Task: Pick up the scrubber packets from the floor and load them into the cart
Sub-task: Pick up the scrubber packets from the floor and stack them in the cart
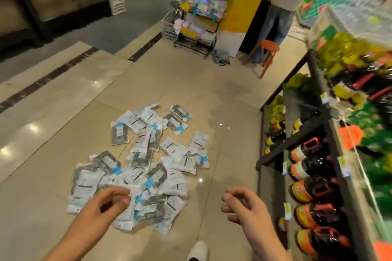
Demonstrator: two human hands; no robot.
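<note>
Several scrubber packets (146, 161), clear bags with dark scrubbers, white labels and blue tabs, lie scattered in a loose pile on the beige tiled floor. My left hand (110, 201) hovers above the near edge of the pile, fingers loosely curled, holding nothing. My right hand (241, 203) hangs to the right of the pile over bare floor, fingers also loosely curled and empty. No cart is in view.
A dark shelf rack (314, 133) with bottles and green and yellow packs runs along the right. A wire display rack (199, 17) stands at the back, an orange stool (267, 53) and a standing person (280, 6) beside it. My white shoe (198, 250) shows at the bottom.
</note>
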